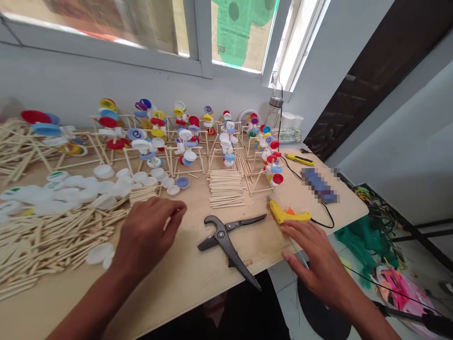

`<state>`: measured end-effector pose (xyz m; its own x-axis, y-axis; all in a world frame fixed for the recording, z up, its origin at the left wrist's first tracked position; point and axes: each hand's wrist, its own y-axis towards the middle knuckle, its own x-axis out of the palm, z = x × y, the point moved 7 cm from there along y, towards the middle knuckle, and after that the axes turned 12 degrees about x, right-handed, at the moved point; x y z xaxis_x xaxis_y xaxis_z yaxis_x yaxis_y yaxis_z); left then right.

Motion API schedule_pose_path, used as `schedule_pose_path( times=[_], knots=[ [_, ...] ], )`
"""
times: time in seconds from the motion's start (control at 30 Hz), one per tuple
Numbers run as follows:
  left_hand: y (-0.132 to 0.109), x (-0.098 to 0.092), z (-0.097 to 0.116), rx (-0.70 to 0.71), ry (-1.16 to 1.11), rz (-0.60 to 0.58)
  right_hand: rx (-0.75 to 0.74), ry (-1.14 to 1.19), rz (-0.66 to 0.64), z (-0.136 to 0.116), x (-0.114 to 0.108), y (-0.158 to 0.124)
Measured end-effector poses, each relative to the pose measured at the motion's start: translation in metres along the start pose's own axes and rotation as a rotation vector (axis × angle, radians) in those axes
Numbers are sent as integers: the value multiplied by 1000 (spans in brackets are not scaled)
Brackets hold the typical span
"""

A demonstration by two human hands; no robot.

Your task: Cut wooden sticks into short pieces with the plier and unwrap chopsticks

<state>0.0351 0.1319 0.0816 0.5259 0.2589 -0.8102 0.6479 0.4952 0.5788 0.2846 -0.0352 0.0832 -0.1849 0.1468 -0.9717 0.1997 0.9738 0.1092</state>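
Note:
My left hand [150, 236] hovers over the table beside a small stack of sticks [143, 194], its fingers bent and pressed together; whether anything is between them is hidden. My right hand [309, 252] is at the table's right front edge, fingers apart, holding nothing, close behind the yellow glue gun [286, 215]. Between the hands lies a black cutter tool [221, 234] with its handles spread. A neat pile of short sticks [226, 188] sits beyond it. White bottle caps [79, 191] and loose sticks [67, 236] cover the left side.
Stick frames with coloured caps [186, 146] stand in rows along the wall. At the right are a yellow utility knife [300, 159], a blurred blue object [318, 184] and a black cable. A glass bottle [273, 113] and small fan [247, 118] stand behind.

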Motion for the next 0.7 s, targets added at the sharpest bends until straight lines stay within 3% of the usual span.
schedule_pose_path(
  times=[0.17,0.37,0.53,0.7],
  knots=[
    [0,8,44,203,-128,141,118,1,176,47,-42,37],
    [-13,24,59,307,-252,192,382,-37,244,122,-75,101],
    [-18,31,60,258,-317,134,456,-76,179,156,-66,167],
    [-29,42,67,354,-347,264,438,-143,166,163,-39,236]
  ],
)
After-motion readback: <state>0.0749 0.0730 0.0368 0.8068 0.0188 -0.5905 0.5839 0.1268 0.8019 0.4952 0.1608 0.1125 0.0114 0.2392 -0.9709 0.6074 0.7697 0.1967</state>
